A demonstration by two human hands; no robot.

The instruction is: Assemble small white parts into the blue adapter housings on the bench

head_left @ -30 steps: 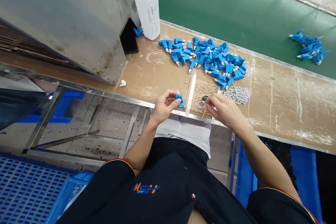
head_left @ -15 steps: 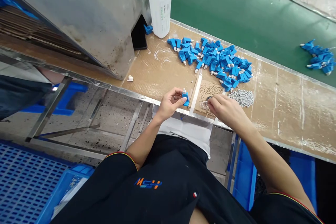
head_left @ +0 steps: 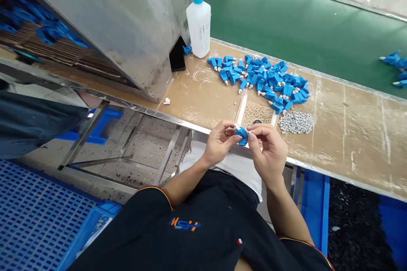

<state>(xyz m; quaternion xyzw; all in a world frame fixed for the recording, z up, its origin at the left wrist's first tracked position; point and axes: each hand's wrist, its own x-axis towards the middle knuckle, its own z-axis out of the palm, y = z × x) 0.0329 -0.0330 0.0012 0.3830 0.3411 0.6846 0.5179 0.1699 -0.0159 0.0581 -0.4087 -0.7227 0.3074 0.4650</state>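
Note:
My left hand (head_left: 219, 144) holds a small blue plastic part (head_left: 242, 136) with a white tip between thumb and fingers, just above the table's front edge. Close against its right side, the thumb and fingers of my right hand (head_left: 269, 146) are pinched together. Something tiny and pale shows at those fingertips, too small to name. Behind my hands lies a heap of similar blue plastic parts (head_left: 270, 78) with white tips. A pile of small grey pieces (head_left: 296, 123) is to the right of my right hand. Partly hidden behind my fingers is a black ring (head_left: 257, 122).
A white squeeze bottle (head_left: 199, 29) with a blue nozzle stands beside a metal housing (head_left: 136, 21) and a dark phone-like slab (head_left: 178, 56). Beyond the cardboard-covered table (head_left: 359, 127) runs a green belt (head_left: 286, 17). Blue crates are below; another person's leg (head_left: 38, 118) is at left.
My right hand has moved left from beside the black ring to the blue part. My left hand has turned that part, tilting it. More blue parts show inside the metal housing.

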